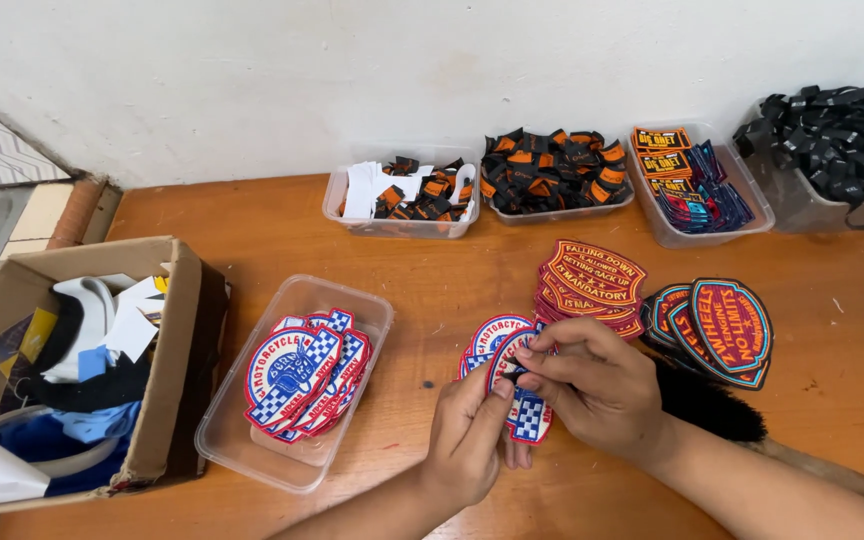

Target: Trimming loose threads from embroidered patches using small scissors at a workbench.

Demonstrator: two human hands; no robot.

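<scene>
Hands: 2, left hand [467, 440] & right hand [592, 385], both on 1 checkered patch [524, 395]. Clear plastic tubs: 5, i.e. 1 near-left tub [222, 435] w/ checkered patches, 4 in far row [407, 228]. Cardboard box [167, 400]: 1, far left. Loose patch stacks on table: 3, i.e. checkered stack [487, 340], orange-red stack [592, 280], dark shield stack [722, 330]. Patches per stack: can't count.
</scene>
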